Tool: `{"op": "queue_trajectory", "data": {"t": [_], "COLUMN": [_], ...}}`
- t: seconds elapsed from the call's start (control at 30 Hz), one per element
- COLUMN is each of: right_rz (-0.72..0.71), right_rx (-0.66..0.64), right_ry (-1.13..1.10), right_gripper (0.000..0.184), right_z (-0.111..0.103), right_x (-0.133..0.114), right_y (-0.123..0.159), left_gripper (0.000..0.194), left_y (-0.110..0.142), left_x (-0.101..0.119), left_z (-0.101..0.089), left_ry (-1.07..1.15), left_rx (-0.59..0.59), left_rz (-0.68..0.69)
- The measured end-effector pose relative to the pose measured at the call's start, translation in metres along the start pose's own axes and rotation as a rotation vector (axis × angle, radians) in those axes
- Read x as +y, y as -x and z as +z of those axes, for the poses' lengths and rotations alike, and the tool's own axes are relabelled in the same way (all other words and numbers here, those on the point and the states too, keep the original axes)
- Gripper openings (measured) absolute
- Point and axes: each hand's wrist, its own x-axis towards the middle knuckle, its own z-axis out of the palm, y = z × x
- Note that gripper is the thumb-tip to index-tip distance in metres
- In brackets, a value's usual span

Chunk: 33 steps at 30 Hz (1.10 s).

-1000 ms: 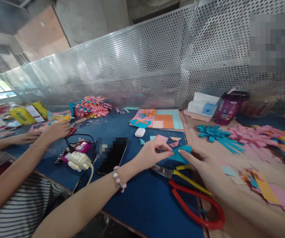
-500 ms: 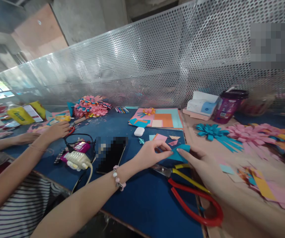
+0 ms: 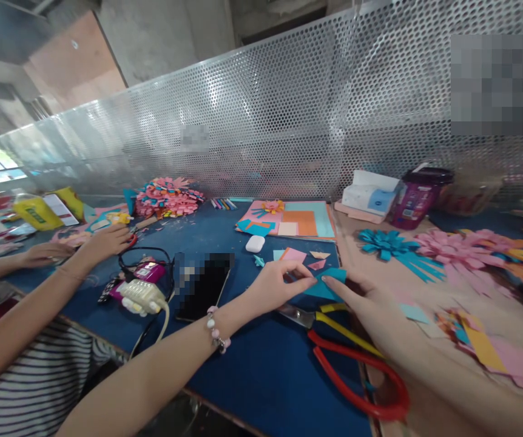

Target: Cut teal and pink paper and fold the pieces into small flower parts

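A small piece of blue paper [image 3: 327, 286] is pinched between my two hands above the blue table. My left hand [image 3: 284, 280], with a beaded bracelet on its wrist, grips the paper's left side between thumb and index finger. On the right side, my right hand [image 3: 364, 297] presses its thumb on the paper, the other fingers partly hidden behind. Just below both hands lie scissors [image 3: 357, 370] with red and yellow handles, resting across the table and a brown board. Beyond the hands are small pink and orange paper pieces [image 3: 294, 255] and a white earbud case [image 3: 255, 244].
A phone [image 3: 207, 285] and a cream charger with cable [image 3: 143, 295] lie left of my left arm. A co-worker's hand [image 3: 107, 240] is farther left. Paper flowers [image 3: 386, 243] lie at right, near a purple cup [image 3: 416, 197]. A metal mesh panel [image 3: 261, 127] stands behind.
My hands keep their pinch on the blue paper with almost no motion. The view shifts slightly. The co-worker's hands move a little at the left.
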Motion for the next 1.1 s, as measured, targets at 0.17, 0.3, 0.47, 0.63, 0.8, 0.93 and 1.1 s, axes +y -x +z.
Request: {"op": "queue_trajectory", "data": {"t": [0.17,0.3,0.47,0.63,0.8,0.93,1.1], "right_rz": [-0.010,0.002,0.098,0.152,0.138,0.105,0.076], "right_rx": [0.001,0.003,0.004,-0.006,-0.005,0.009,0.014], "right_ry": [0.005,0.001,-0.035,-0.045,-0.008,0.005,-0.046], "right_gripper": [0.030,0.031,0.029,0.030,0.032,0.032,0.029], "right_z": [-0.001,0.000,0.001,0.001,0.002,0.003,0.004], "right_x": [0.001,0.001,0.000,0.001,0.005,0.011,0.012], "right_y": [0.000,-0.001,-0.001,0.000,-0.001,-0.003,-0.002], "left_gripper": [0.021,0.022,0.020,0.021,0.019,0.017,0.018], "left_y": [0.000,0.000,-0.001,-0.001,-0.001,-0.002,-0.010], "left_x": [-0.001,-0.002,-0.004,-0.004,-0.005,-0.006,-0.014], "left_z": [0.001,0.002,0.000,0.000,0.001,0.000,-0.007], "left_ry": [0.007,0.023,0.005,0.011,0.024,0.113,0.428], "left_rx": [0.002,0.010,0.046,0.066,0.065,0.152,0.390], "left_rz": [0.004,0.013,0.015,-0.005,0.001,-0.009,-0.127]}}
